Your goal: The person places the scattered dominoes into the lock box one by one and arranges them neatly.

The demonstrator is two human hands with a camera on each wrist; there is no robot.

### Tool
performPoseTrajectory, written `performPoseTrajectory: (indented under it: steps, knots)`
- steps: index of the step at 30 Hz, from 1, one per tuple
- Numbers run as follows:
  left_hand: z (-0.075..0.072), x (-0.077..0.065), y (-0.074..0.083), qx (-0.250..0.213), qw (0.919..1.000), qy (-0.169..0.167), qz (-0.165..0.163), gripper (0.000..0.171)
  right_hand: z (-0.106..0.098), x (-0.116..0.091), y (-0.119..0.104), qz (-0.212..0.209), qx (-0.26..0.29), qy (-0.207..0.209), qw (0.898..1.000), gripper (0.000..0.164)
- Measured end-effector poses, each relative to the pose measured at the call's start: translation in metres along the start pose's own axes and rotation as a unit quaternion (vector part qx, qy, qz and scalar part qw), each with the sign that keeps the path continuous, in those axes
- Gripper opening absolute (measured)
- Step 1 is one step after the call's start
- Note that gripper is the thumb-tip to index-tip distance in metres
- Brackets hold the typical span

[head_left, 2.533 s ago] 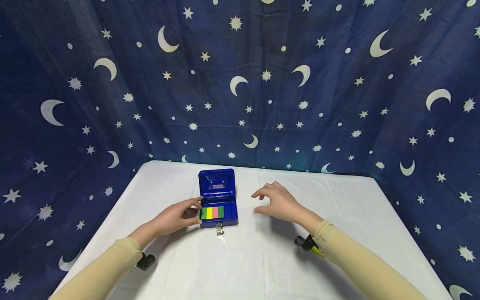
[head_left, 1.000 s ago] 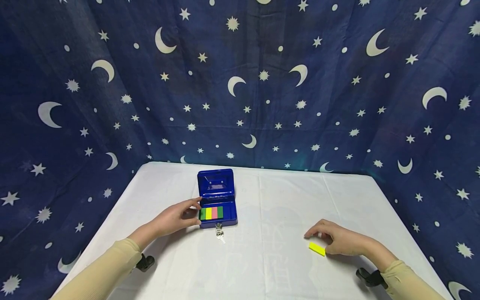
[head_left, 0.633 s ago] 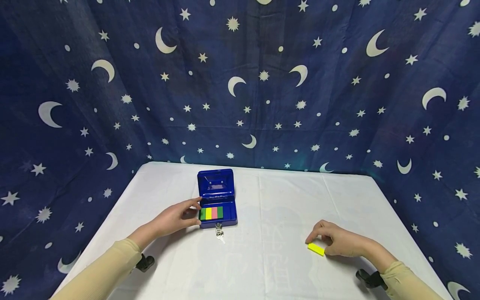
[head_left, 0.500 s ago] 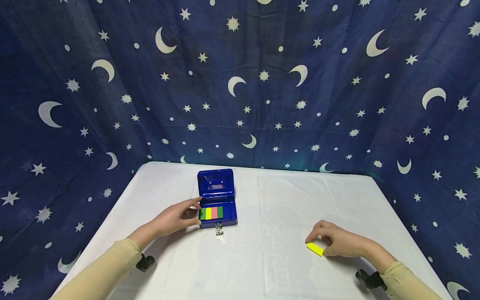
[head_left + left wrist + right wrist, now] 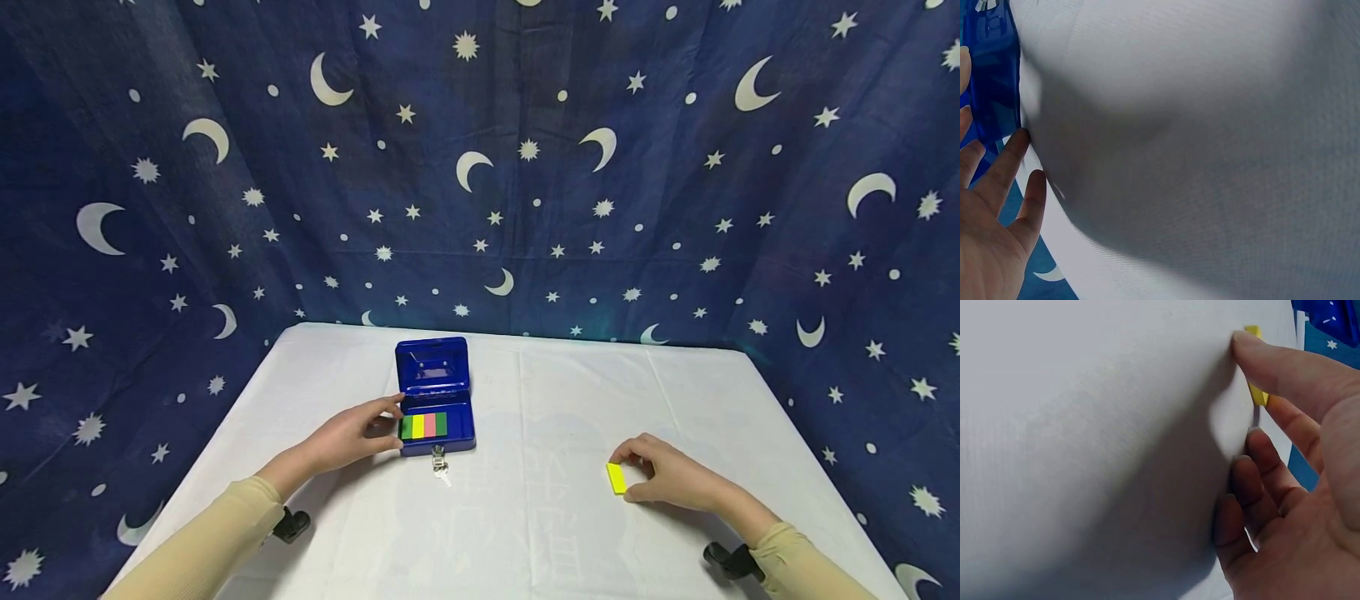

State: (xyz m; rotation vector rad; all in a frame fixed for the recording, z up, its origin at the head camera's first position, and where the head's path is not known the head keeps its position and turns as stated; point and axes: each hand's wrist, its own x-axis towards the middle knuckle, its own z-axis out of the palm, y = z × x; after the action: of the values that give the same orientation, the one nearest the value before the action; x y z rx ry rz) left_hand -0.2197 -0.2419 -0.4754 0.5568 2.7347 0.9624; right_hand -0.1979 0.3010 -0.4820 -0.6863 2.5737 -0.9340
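A blue metal cash box (image 5: pixel 462 410) stands left of the table's middle with its lid up. Inside, a row of coloured blocks (image 5: pixel 430 426) in green, yellow, pink and dark green lies side by side. My left hand (image 5: pixel 348 433) touches the box's left side, thumb at the front corner and fingers toward the hinge; in the left wrist view the fingers are fairly straight and spread. To the right, my right hand (image 5: pixel 671 475) pinches a yellow block (image 5: pixel 617 479) between thumb and forefinger. In the right wrist view, the thumb covers part of that block.
Small keys (image 5: pixel 442 473) hang from the lock at the box's front. A white cloth (image 5: pixel 540 533) covers the table. Behind and at both sides hangs a dark blue curtain (image 5: pixel 480 167) with moons and stars. Each wrist wears a black camera mount (image 5: pixel 727 560).
My right hand went from beside the box to the yellow block at the right, pinched it, turned it and moved it slightly left and farther back. The left hand stayed at the box.
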Motion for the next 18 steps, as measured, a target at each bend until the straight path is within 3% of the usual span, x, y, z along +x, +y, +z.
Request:
performPoseTrajectory:
  steps: [8,18]
  knots:
    - [-0.0009,-0.0009,0.0016,0.004,1.0,0.0,-0.004,0.046,0.0053,0.0006,0.0,0.039,-0.03,0.031,0.998,0.053]
    - [-0.0006,-0.0003,0.0017,0.0,1.0,-0.001,-0.009,0.046,0.0097,-0.0019,-0.0006,0.064,-0.041,0.056,0.996,0.049]
